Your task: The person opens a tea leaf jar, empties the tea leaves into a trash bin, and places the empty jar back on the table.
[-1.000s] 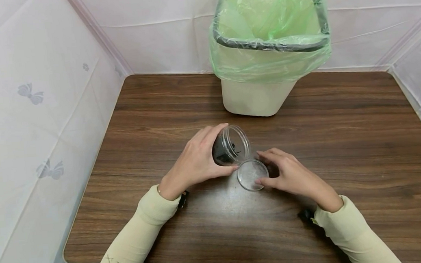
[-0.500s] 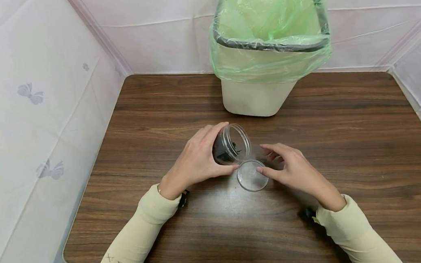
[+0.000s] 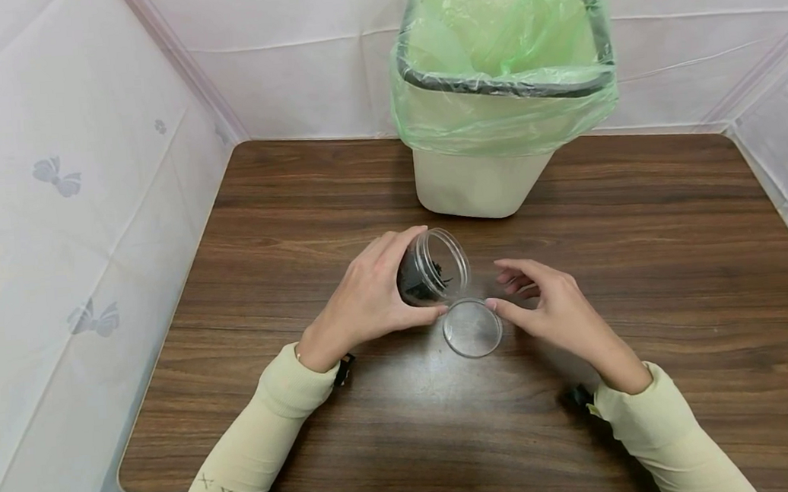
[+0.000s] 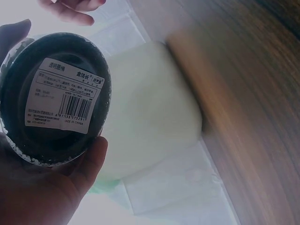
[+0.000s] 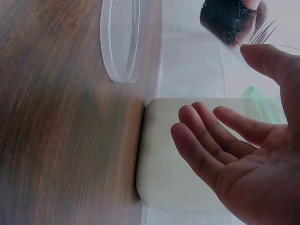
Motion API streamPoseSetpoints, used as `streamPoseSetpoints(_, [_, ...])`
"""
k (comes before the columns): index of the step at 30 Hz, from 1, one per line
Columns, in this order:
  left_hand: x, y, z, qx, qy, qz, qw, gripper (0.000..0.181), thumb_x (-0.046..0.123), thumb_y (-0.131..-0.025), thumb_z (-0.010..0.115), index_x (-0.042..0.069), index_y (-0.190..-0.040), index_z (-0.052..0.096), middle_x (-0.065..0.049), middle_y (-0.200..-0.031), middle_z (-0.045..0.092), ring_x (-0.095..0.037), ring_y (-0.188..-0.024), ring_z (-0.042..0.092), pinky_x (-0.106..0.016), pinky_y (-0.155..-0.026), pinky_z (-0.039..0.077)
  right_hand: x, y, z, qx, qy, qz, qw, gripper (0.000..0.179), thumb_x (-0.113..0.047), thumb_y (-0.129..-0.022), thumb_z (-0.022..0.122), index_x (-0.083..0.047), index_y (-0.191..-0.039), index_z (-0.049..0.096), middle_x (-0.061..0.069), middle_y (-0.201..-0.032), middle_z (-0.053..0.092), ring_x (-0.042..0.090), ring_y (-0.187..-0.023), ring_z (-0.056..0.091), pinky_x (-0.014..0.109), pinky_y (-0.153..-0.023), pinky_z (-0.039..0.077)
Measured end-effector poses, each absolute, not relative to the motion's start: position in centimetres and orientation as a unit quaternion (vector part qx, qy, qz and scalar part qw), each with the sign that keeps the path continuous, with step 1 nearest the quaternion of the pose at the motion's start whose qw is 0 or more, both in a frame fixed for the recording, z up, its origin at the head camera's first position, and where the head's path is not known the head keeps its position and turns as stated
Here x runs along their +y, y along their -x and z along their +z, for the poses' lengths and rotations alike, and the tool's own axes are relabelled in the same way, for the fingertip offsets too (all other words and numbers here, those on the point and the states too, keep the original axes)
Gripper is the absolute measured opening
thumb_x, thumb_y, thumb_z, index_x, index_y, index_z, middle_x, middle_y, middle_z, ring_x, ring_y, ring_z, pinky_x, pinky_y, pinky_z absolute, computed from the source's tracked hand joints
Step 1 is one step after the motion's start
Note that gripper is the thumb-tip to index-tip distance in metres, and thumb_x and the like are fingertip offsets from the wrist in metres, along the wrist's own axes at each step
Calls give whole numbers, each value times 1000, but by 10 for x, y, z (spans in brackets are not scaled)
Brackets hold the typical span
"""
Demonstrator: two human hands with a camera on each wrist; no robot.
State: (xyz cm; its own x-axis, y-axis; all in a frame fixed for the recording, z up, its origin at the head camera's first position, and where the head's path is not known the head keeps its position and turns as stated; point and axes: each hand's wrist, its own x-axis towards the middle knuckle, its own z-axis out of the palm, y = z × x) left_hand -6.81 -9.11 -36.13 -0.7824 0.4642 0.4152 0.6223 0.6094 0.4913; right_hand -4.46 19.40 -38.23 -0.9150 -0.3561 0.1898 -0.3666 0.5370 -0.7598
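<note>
Clear jar (image 3: 434,267), dark contents (image 3: 417,285): tilted, gripped by the left hand (image 3: 378,291) above the counter (image 3: 656,258). Clear lid (image 3: 471,329): flat on the counter, near the loosely spread right hand (image 3: 550,300). Bin (image 3: 477,185), green liner (image 3: 496,130): farther back. Only in the left-wrist view do we find the base label (image 4: 64,96), partly illegible.

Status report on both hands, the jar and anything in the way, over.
Left hand grips tilted jar, dark contents inside. Right hand holds nothing. Lid off, by jar's mouth, possibly in the way. Bin stands beyond.
</note>
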Motion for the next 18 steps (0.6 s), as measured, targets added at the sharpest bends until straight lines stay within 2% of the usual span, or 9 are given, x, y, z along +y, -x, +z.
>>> streamPoseSetpoints(9, [-90,68,-358,-892,295,-324,112,99,51,-63,90,11,-144,50,-5,-119,62,-19,-109,57,-42,-94,48,196,46,-379,-875,-171,452,30,47,-16,-86,81,-5,-128,65,12,-106,70,20,-91,66,41,-80,57])
streamPoseSetpoints(18, [-90,68,-356,-894,288,-325,109,99,53,-63,89,13,-144,49,-4,-118,62,-19,-108,57,-42,-93,49,195,45,-375,-866,-157,474,42,46,-14,-86,81,-6,-128,65,12,-103,70,19,-88,67,25,-79,55])
